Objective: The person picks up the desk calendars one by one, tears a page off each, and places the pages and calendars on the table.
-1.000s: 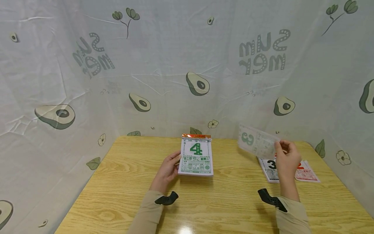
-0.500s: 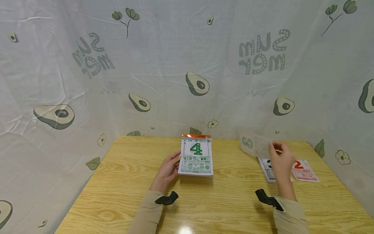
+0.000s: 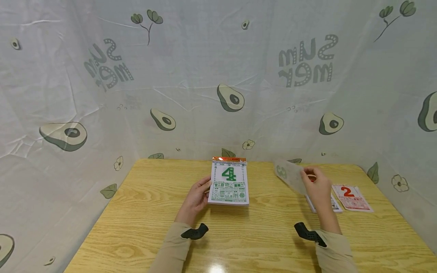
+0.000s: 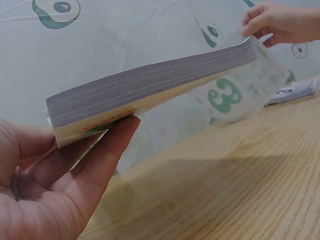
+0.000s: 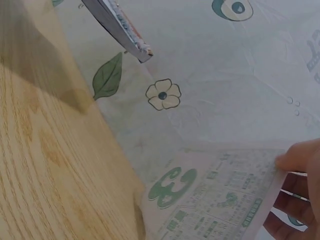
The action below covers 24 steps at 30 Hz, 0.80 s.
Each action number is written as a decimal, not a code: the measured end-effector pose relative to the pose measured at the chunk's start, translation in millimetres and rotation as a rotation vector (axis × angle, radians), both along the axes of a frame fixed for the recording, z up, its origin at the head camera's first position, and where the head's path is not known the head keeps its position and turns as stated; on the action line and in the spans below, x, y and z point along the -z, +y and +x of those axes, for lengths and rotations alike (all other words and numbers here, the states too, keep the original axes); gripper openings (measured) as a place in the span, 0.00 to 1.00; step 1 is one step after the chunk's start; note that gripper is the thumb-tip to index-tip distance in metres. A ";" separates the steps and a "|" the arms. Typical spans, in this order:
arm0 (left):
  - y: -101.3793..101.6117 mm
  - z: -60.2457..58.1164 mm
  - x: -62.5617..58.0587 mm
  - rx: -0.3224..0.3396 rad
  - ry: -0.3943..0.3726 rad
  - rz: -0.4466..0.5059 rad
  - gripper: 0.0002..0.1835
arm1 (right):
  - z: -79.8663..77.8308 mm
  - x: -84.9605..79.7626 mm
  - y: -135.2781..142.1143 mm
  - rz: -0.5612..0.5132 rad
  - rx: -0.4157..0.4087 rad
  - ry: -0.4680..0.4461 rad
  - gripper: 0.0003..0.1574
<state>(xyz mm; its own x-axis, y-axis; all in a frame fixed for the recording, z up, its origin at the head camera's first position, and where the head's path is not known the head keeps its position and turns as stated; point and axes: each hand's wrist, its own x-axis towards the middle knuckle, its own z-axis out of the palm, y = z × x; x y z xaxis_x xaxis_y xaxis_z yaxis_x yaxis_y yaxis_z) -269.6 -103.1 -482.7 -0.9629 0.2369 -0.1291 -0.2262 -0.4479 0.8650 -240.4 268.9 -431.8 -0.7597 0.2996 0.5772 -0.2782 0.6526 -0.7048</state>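
Observation:
My left hand [image 3: 196,195] holds a thick tear-off calendar [image 3: 228,191] by its left side, its page with a big green 4 facing me. In the left wrist view my thumb and fingers grip the corner of the calendar [image 4: 150,82], fingers beneath the backing. My right hand [image 3: 318,189] pinches one edge of a thin loose calendar page [image 3: 288,175] bearing a green 3. The page [image 5: 210,192] hangs bowed from thumb and fingers in the right wrist view. Under that hand, a second calendar pad [image 3: 336,204] lies mostly hidden on the table.
A loose page with a red 2 [image 3: 351,197] lies on the wooden table [image 3: 143,227], right of the second pad. Behind the table hangs a pale curtain [image 3: 198,76] printed with avocados, leaves and flowers.
My right hand has moved left with the loose page, which has turned and dipped lower. The red 2 page has come into full view. My left hand and its calendar stay still.

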 end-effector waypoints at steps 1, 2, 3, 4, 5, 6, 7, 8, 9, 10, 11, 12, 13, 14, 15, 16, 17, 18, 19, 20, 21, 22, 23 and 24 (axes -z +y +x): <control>0.0 0.2 -0.1 -0.002 -0.001 -0.001 0.24 | -0.1 0.4 -0.1 0.017 -0.016 -0.011 0.10; 0.0 0.3 -0.1 -0.003 -0.002 -0.001 0.24 | -0.1 0.9 -0.2 0.038 -0.030 -0.021 0.10; 0.1 0.3 0.1 -0.005 -0.002 -0.002 0.24 | -0.1 1.2 -0.4 0.059 -0.045 -0.028 0.10; 0.0 0.2 0.4 -0.008 -0.003 0.000 0.24 | -0.1 1.6 -0.6 0.082 -0.057 -0.039 0.10; 0.0 0.0 0.8 -0.010 -0.002 0.001 0.24 | 0.0 2.0 -0.9 0.105 -0.071 -0.050 0.09; -0.1 -0.1 1.3 -0.009 0.003 0.000 0.24 | -0.2 2.3 -1.2 0.125 -0.085 -0.060 0.09; -0.1 -0.3 1.9 -0.009 0.007 0.000 0.24 | -0.2 2.4 -1.8 0.142 -0.098 -0.071 0.09; 0.0 -0.5 2.4 -0.009 0.009 0.003 0.24 | -0.4 2.6 -2.5 0.157 -0.110 -0.080 0.09; 0.2 -0.7 2.7 -0.008 0.011 0.003 0.24 | -0.7 2.8 -3.3 0.169 -0.123 -0.088 0.09; 0.2 -0.7 3.1 -0.007 0.015 0.002 0.24 | -0.9 2.9 -4.5 0.180 -0.134 -0.103 0.10; 0.5 -0.6 3.2 -0.006 0.016 0.001 0.23 | -1.2 2.8 -5.8 0.186 -0.147 -0.111 0.09; 0.7 -0.4 3.3 -0.005 0.015 0.002 0.23 | -1.5 2.8 -7.2 0.191 -0.160 -0.121 0.09; 1.0 -0.3 3.3 -0.007 0.012 0.002 0.23 | -1.8 2.8 -8.7 0.198 -0.172 -0.130 0.09; 1.2 -0.1 3.3 -0.007 0.010 0.001 0.23 | -2.1 2.8 -10.2 0.207 -0.183 -0.135 0.09; 1.4 0.1 3.4 -0.008 0.009 0.000 0.23 | -2.2 2.9 -11.6 0.213 -0.193 -0.141 0.09; 1.6 0.1 3.5 -0.009 0.007 0.000 0.23 | -2.2 3.1 -13.1 0.217 -0.204 -0.145 0.09; 1.7 0.1 3.9 -0.007 0.006 0.000 0.23 | -2.2 3.5 -14.4 0.225 -0.212 -0.146 0.09; 1.7 0.1 4.3 -0.007 0.007 -0.003 0.23 | -2.2 4.0 -15.7 0.236 -0.217 -0.149 0.08; 1.8 0.1 4.6 -0.007 0.006 -0.002 0.23 | -2.1 4.5 -17.2 0.244 -0.223 -0.148 0.08; 1.9 0.0 4.9 -0.005 0.002 0.001 0.23 | -2.0 5.2 -18.5 0.251 -0.230 -0.149 0.08; 2.0 0.0 5.1 -0.004 0.000 0.002 0.24 | -1.9 5.8 -19.9 0.256 -0.238 -0.152 0.08; 2.0 0.0 5.2 -0.002 -0.001 0.000 0.24 | -2.0 6.2 -21.3 0.264 -0.248 -0.156 0.07; 2.1 0.0 5.3 0.001 -0.001 -0.001 0.24 | -2.3 6.8 -22.8 0.271 -0.255 -0.163 0.07; 2.2 0.1 5.2 0.002 -0.005 0.001 0.24 | -2.4 7.2 -24.2 0.274 -0.264 -0.175 0.07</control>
<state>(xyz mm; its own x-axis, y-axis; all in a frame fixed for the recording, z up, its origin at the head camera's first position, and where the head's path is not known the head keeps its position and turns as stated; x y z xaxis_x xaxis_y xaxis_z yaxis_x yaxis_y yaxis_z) -269.6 -100.9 -487.9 -0.9618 0.2387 -0.1340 -0.2315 -0.4481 0.8635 -242.9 244.6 -439.0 -0.8835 -0.0652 0.4638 -0.3525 0.7446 -0.5669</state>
